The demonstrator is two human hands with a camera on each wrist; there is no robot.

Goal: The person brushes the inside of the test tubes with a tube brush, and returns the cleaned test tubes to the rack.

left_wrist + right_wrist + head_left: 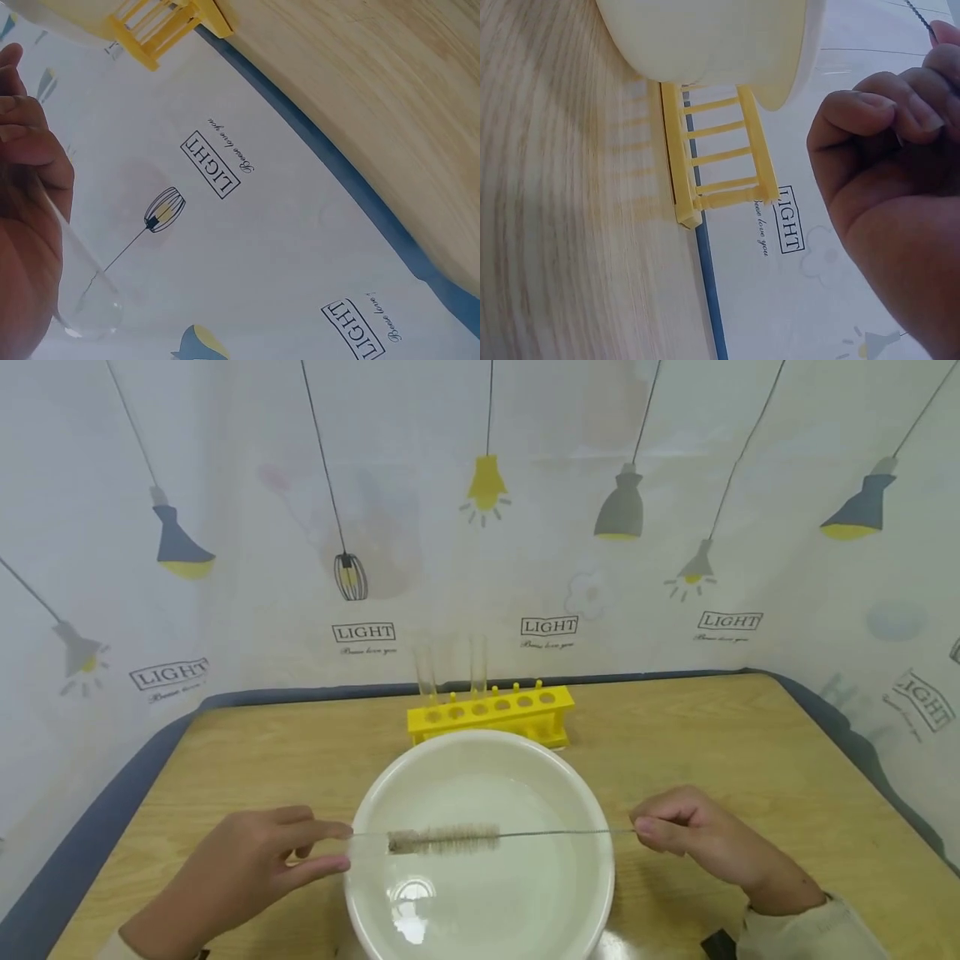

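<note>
My left hand [258, 860] holds a clear glass test tube [370, 846] level over the left rim of a white basin [606, 868]. In the left wrist view the tube's rounded end [94, 311] sticks out past the palm. Across the basin, my right hand [708, 835] pinches the end of the twisted wire handle of a test tube brush [461, 836]. The front bristles sit inside the tube's mouth, while the rest of the bristles are outside it. In the right wrist view the fingers [855, 112] are curled at the wire.
Water with a light reflection fills part of the basin. Behind it stands a yellow test tube rack [491, 703] with two glass tubes [478, 664] upright in it. The wooden table [750, 760] ends at a printed curtain [450, 560] at the back.
</note>
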